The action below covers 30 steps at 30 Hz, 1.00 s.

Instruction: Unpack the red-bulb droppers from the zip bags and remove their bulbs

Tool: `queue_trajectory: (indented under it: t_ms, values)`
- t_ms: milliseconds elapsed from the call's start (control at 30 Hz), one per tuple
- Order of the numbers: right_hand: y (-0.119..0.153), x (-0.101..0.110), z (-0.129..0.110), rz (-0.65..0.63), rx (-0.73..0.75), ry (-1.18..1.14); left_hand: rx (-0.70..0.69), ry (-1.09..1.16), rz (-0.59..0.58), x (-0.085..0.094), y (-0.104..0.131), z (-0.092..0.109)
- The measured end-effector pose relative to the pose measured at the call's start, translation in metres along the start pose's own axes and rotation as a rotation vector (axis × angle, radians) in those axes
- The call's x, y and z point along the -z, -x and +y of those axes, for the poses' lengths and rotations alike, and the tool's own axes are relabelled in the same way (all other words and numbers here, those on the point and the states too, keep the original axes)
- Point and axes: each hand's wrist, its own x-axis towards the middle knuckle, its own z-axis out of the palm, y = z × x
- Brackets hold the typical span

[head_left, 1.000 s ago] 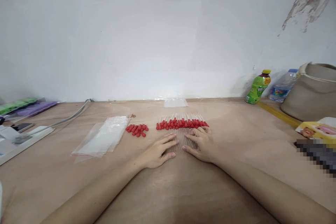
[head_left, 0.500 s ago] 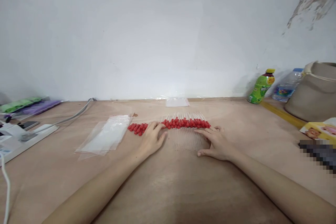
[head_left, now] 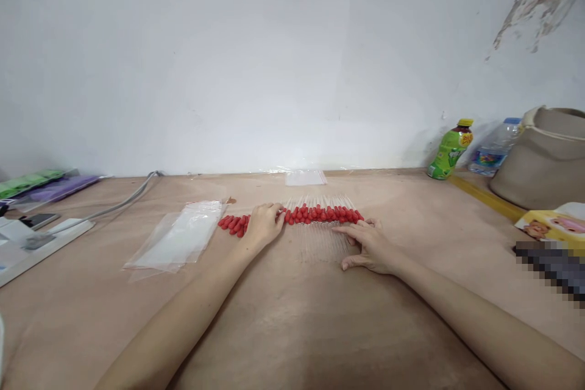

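While the left hand (head_left: 264,224) bends at red tips (head_left: 320,214), grip unclear | right hand (head_left: 372,248) spread apart | bucket (head_left: 543,164): contents hidden

You have red bulbs (head_left: 323,214) on a tan tabletop (head_left: 283,329); by its far edge, a green-labelled bottle (head_left: 448,155), cap (head_left: 465,122) yellow.

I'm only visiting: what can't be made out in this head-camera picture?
All in the head view:
- Whether the left hand grips anything: its own back and fingers hide this.
- Some loose red pieces: partly covered by that hand.
- How many thin clear sticks: too fine to count.
- The dark object: blurred into blocks.
- The bucket's far side: cut off by the right edge.
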Motion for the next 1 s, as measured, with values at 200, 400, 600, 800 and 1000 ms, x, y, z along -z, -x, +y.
queue_trajectory:
  t_ms: [200,400,600,800,1000]
  values:
    - [0.002,-0.005,0.003,0.084,0.012,-0.03,0.119,0.088,0.125,-0.004,0.003,0.002]
    - [0.0,-0.012,-0.003,0.415,0.026,0.062,0.125,0.222,0.22,0.012,0.032,0.007]
    - [-0.006,-0.018,-0.023,0.515,0.129,0.057,-0.155,0.361,0.099,0.03,0.071,0.011]
    - [-0.018,-0.028,-0.047,0.374,0.314,0.007,-0.331,0.411,0.066,0.032,0.073,0.018]
    - [-0.019,-0.033,-0.053,0.381,0.313,0.013,-0.362,0.432,0.076,0.033,0.075,0.018]
